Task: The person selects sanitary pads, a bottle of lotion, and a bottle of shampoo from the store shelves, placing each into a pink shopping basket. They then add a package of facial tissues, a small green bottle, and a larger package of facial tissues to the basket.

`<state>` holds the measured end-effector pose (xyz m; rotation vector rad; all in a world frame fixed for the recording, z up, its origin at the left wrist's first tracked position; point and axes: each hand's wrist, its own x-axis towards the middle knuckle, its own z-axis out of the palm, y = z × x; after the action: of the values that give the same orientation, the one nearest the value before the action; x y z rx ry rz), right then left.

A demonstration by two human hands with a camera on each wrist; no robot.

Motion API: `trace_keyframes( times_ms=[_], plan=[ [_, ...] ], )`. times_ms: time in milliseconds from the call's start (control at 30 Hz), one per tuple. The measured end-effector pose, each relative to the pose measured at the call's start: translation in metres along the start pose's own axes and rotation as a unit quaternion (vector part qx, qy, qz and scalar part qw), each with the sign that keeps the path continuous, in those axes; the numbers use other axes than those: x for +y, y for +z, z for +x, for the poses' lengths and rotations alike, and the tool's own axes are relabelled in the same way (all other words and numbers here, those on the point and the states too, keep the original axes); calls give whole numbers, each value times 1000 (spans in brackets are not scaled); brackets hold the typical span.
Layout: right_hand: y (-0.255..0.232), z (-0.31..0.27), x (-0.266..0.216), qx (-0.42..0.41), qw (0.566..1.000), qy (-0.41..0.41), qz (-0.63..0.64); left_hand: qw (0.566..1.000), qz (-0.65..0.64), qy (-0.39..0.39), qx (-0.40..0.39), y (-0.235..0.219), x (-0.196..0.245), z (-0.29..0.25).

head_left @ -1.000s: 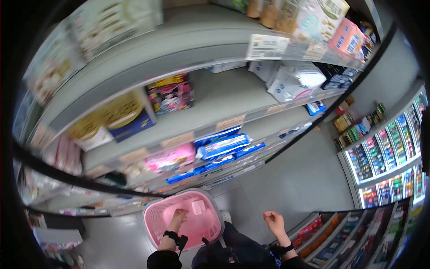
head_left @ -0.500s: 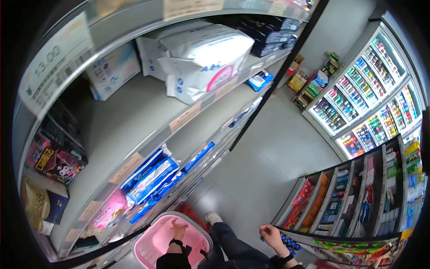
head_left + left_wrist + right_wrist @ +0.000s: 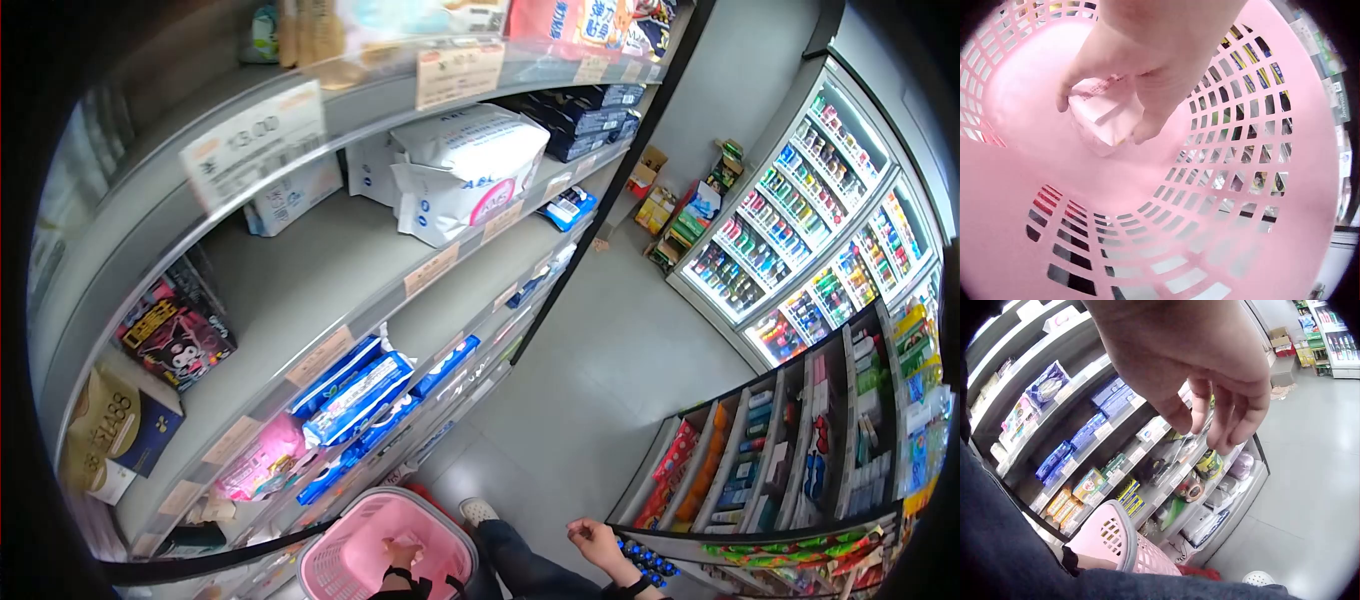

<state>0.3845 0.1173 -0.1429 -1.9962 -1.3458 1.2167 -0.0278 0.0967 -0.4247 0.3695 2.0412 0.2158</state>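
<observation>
My left hand (image 3: 1147, 62) reaches down into a pink plastic basket (image 3: 1313, 144) with latticed walls. Its thumb and fingers grip opposite sides of a small pale pink package (image 3: 1107, 119) with printing on top. In the head view the left hand (image 3: 403, 553) sits low inside the basket (image 3: 320, 565), and most of the package is hidden there. Off to the right, my right hand (image 3: 597, 545) hangs in the air with loosely curled fingers. The right wrist view shows that hand (image 3: 1191, 362) holding nothing, with shelves behind it.
A shelf unit on the left carries a white wipes pack (image 3: 470, 165), blue packs (image 3: 360, 400) and a pink pack (image 3: 262, 455). Low shelves (image 3: 770, 450) stand on the right. Lit drinks fridges (image 3: 800, 215) and cartons (image 3: 655, 205) are farther back. A white shoe (image 3: 478, 511) is beside the basket.
The head view has swung right, bringing the fridges further in. My left hand has moved onto the package, which lay beside it in the basket. My right hand stays loosely curled.
</observation>
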Motion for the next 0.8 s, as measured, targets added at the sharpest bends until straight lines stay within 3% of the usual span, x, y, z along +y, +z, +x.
trace_keyframes(
  times_ms=[67, 200, 267, 367, 400, 467, 633, 667, 733, 800],
  plan=[
    [1, -4, -5, -16, 1000, 1, -14, 997, 34, -7, 69, 1, -5, -5],
    [1, -9, -18, -31, 999, 15, -24, 993, 67, 17, 91, -13, -15, -27],
    [3, -7, -23, -24, 999, -23, -24, 997, -75, -4, 9, -31, -10, -46],
    [5, 0, -39, -31, 998, -58, -16, 986, -164, -43, 3, -52, 1, -63],
    [7, 3, -45, -36, 997, -70, -15, 984, -174, -40, 11, -61, 0, -69],
    [12, 12, -59, -52, 994, -91, -9, 946, -320, 22, -41, -82, -5, -84],
    [28, 32, -107, -116, 979, -170, 12, 915, -391, 71, -67, -126, -30, -125],
    [31, 31, -121, -132, 974, -185, 12, 893, -432, 88, -90, -130, -38, -131],
    [36, 25, -154, -158, 964, -214, 19, 856, -497, 105, -100, -142, -36, -170],
    [42, 20, -182, -181, 954, -238, 25, 857, -498, 90, -100, -155, -26, -218]
  ],
)
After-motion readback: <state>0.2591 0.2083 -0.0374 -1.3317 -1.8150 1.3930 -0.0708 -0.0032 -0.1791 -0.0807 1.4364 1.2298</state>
